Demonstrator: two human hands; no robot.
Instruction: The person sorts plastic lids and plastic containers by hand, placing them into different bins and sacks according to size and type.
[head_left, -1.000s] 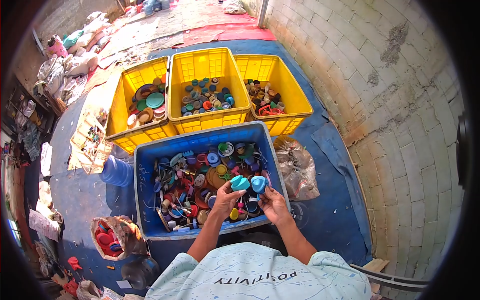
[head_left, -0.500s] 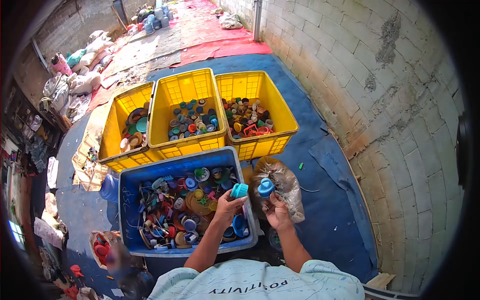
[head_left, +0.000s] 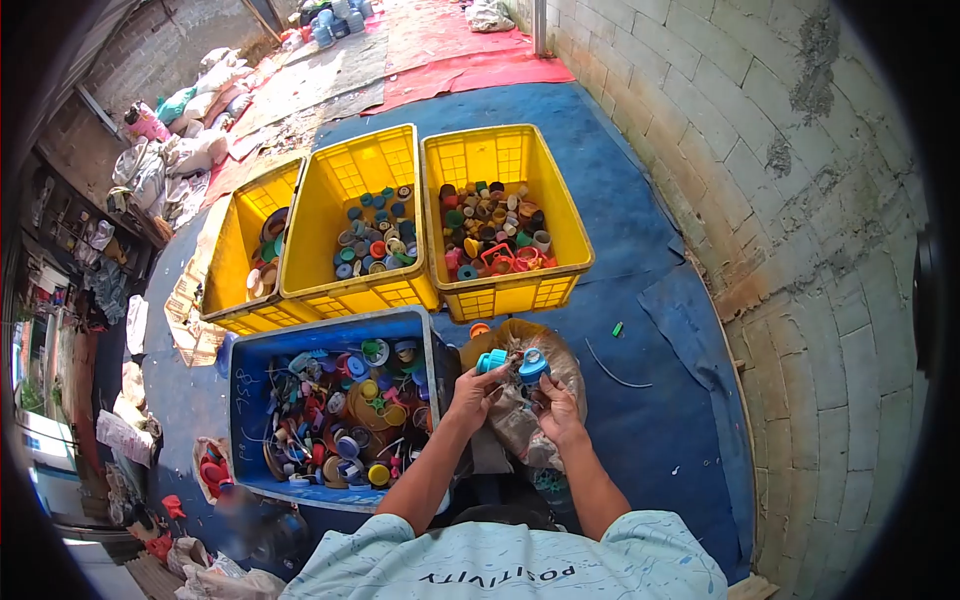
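My left hand (head_left: 474,398) is closed on a ribbed teal cap (head_left: 490,361). Beside it my right hand (head_left: 561,410) grips a blue bottle lid (head_left: 533,367) with a raised top. The two pieces are a small gap apart, held above a bulging plastic sack (head_left: 520,425). To the left stands a blue crate (head_left: 330,327) holding a mix of coloured caps, lids and small plastic parts. The fingertips of my right hand are partly hidden behind the lid.
Behind the blue crate stand three yellow crates, the left one (head_left: 225,262), the middle one (head_left: 345,160) and the right one (head_left: 510,160), with sorted caps inside. A block wall (head_left: 800,330) rises on the right. A blurred dark bottle (head_left: 265,530) is at lower left.
Both hands have shifted right relative to the blue crate, and the teal cap is now over the sack. The caps are closer together. The camera view has shifted as well.
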